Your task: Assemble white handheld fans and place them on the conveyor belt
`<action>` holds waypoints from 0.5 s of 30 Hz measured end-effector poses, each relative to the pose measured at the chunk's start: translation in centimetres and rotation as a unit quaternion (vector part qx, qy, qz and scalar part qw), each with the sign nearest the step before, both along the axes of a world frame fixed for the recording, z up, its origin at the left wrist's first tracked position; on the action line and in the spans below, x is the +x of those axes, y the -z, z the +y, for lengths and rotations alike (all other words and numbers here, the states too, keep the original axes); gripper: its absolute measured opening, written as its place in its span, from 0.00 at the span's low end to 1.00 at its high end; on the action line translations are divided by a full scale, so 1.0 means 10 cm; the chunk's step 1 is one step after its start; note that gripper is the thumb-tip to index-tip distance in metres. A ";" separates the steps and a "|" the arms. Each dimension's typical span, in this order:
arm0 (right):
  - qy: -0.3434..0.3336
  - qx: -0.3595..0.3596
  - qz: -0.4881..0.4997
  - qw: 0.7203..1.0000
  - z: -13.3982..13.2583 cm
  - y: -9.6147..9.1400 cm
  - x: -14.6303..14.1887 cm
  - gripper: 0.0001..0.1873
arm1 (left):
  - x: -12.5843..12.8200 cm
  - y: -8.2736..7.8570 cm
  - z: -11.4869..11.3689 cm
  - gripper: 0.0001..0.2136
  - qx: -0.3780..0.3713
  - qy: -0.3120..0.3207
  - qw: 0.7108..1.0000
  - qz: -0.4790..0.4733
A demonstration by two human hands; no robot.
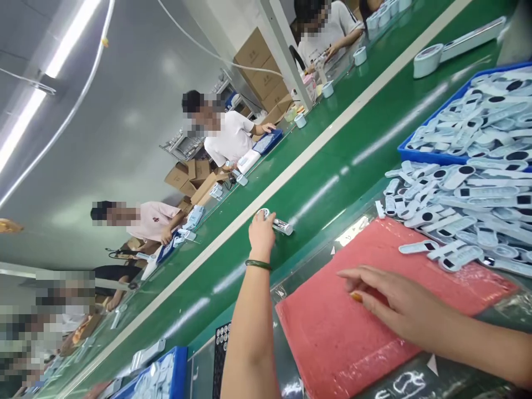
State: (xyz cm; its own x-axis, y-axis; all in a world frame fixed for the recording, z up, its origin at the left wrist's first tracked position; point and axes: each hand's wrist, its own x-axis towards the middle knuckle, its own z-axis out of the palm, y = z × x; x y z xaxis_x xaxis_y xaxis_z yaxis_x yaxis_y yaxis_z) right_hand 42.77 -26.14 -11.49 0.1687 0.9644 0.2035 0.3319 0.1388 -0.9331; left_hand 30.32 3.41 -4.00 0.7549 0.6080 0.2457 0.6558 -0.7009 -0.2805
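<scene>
My left hand [262, 231], with a dark green bangle on its wrist, reaches out over the green conveyor belt. Its fingers are closed around one end of a handheld device [283, 226] with a shiny handle, which lies on the belt. The fingers hide most of the device's head. My right hand [380, 296] hovers at or just above a red mat [324, 338], fingers loosely bent and apart, with nothing held. Something orange-yellow shows at a fingertip of this hand. Right of the mat lies a heap of pale blue handle-shaped plastic parts [461, 191] with dark spots.
A blue tray [403, 152] full of similar parts stands at the right; another blue tray [182, 368] is at the lower left. A round-headed device [428, 60] lies farther up the belt [361, 133]. Several co-workers sit along the far side. A black tray [220, 346] holds round pieces.
</scene>
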 end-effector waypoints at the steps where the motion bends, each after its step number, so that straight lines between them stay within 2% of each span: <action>1: -0.002 0.000 -0.009 1.000 0.00 0.01 0.00 0.17 | -0.02 0.07 -0.05 0.25 -0.002 -0.005 1.000 -0.008; 4: 0.003 0.007 -0.056 0.998 0.00 0.07 -0.03 0.17 | -0.11 0.28 -0.44 0.31 -0.004 0.011 1.000 -0.023; 6: 0.004 0.015 -0.096 0.995 -0.01 0.12 -0.04 0.17 | -0.18 0.39 -0.82 0.29 -0.035 0.065 0.997 -0.027; 8: -0.002 0.024 -0.131 0.991 -0.03 0.15 -0.06 0.17 | -0.24 0.48 -1.18 0.25 -0.101 0.141 0.983 -0.052; 10: -0.014 0.032 -0.155 0.987 -0.04 0.17 -0.08 0.17 | -0.29 0.54 -1.44 0.21 -0.148 0.190 0.967 -0.083; 12: -0.022 0.039 -0.171 0.984 -0.05 0.17 -0.09 0.18 | -0.32 0.56 -1.58 0.18 -0.158 0.207 0.960 -0.103; 15: -0.024 0.044 -0.190 0.980 -0.06 0.15 -0.11 0.18 | -0.36 0.56 -1.60 0.17 -0.156 0.208 0.958 -0.123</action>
State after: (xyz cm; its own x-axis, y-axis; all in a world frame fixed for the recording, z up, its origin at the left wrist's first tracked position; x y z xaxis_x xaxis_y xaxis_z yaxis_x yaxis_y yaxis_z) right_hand 41.70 -26.69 -12.97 0.0194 0.9450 0.3264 0.6442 0.2378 -0.7269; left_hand 26.72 -12.63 -9.65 0.8905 0.3407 0.3016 0.3217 -0.9402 0.1124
